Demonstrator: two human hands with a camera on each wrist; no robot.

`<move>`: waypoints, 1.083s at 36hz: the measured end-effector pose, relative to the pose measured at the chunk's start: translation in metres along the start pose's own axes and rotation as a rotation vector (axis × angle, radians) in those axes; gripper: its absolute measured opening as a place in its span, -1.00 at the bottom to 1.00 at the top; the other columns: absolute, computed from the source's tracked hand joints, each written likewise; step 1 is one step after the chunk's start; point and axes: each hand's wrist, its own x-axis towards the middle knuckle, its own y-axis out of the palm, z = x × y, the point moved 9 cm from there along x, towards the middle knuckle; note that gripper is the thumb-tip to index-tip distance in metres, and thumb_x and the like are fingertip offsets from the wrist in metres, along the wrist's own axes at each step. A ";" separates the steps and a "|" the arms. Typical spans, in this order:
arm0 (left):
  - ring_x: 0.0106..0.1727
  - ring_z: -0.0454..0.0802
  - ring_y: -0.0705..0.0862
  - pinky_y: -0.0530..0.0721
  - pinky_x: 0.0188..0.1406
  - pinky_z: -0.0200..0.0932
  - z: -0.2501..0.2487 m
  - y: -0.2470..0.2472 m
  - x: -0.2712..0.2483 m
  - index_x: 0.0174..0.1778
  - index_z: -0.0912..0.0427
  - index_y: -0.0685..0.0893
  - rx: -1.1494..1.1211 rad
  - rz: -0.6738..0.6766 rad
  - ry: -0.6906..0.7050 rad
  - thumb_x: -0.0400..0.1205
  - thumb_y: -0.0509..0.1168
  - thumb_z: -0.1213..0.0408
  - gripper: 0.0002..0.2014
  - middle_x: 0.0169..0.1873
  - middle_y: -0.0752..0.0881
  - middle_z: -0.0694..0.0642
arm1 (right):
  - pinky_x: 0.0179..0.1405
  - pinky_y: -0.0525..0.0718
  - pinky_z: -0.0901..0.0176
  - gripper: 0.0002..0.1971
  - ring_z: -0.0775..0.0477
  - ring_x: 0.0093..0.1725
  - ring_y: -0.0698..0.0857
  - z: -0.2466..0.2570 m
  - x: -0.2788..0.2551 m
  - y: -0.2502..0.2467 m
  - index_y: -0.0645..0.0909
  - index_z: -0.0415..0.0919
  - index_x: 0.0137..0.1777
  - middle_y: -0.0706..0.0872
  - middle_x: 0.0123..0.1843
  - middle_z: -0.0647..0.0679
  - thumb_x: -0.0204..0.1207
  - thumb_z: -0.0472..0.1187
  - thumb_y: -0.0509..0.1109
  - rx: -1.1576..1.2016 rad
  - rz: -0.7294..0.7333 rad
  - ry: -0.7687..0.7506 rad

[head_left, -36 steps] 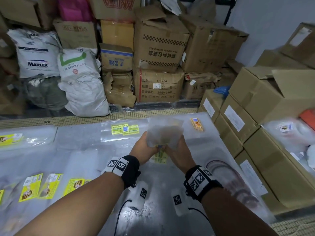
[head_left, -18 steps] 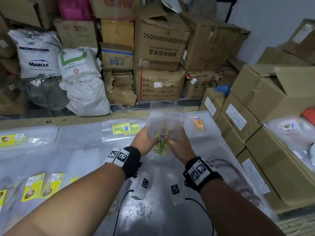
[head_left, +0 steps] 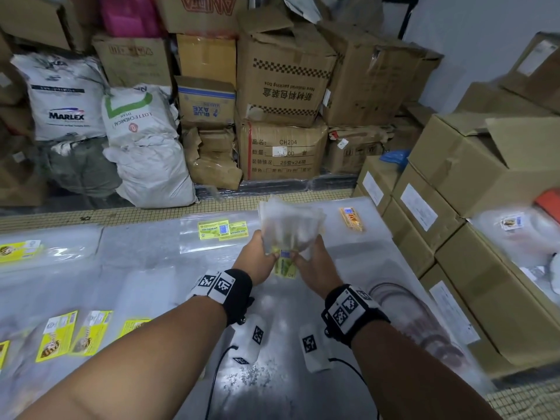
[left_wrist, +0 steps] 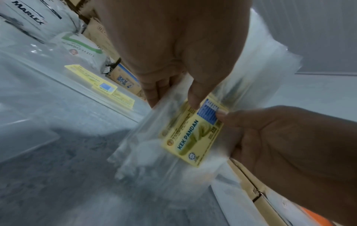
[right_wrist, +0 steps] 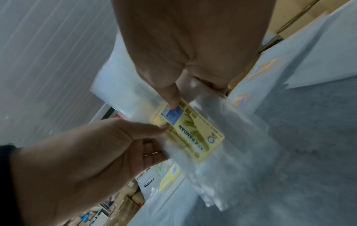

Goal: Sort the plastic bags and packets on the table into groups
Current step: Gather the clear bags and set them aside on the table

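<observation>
While both hands, left hand [head_left: 257, 259] and right hand [head_left: 315, 262], pinch a stack of clear bags [head_left: 289, 227] above the counter [head_left: 145, 268], sorting looks partly done: yellow-labelled packets [head_left: 72, 333] lie grouped, others remain scattered.

"KEK PANDAN" in blue on yellow label of clear packet [left_wrist: 190, 134], pinched by both hands; blue table on label too small to read. Same "KEK PANDAN" on yellow labels of flat bag [head_left: 222, 230] on table. "MARLEX" on white sack [head_left: 65, 98]. "LOTTE CHEMICAL" sideways on green-marked sack [head_left: 136, 122]. "BLUE AXE" upside down on small carton [head_left: 206, 101]. "New material packing box" inverted on big carton [head_left: 285, 77]. "CH204", "25套x24" on carton below [head_left: 281, 150].
</observation>
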 end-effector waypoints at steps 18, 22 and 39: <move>0.25 0.20 0.66 0.50 0.00 -0.17 0.017 0.009 -0.006 0.46 0.22 0.34 0.130 0.035 -0.063 0.68 0.35 0.33 -0.54 0.27 0.68 0.26 | 0.21 0.69 -0.08 -0.51 -0.11 0.19 0.67 -0.025 -0.008 0.021 0.34 -0.21 0.37 0.63 0.20 -0.06 0.54 -0.32 0.48 0.010 0.063 0.108; 0.27 0.17 0.64 0.47 0.04 -0.18 0.004 0.000 -0.005 0.50 0.19 0.34 0.053 0.003 -0.020 0.69 0.32 0.35 -0.53 0.29 0.66 0.23 | 0.14 0.66 0.04 -0.57 -0.06 0.13 0.67 -0.012 -0.001 0.012 0.36 -0.13 0.34 0.65 0.14 -0.02 0.56 -0.35 0.44 0.039 0.000 0.087; -0.02 0.03 0.60 0.54 -0.06 -0.13 0.027 0.019 -0.014 0.39 0.17 0.36 0.067 0.051 -0.051 0.68 0.28 0.40 -0.61 0.14 0.70 0.20 | 0.06 0.77 -0.24 -0.40 -0.05 0.05 0.79 -0.104 0.008 0.049 0.50 -0.03 0.33 0.76 0.09 -0.03 0.31 0.06 0.57 0.125 0.032 0.167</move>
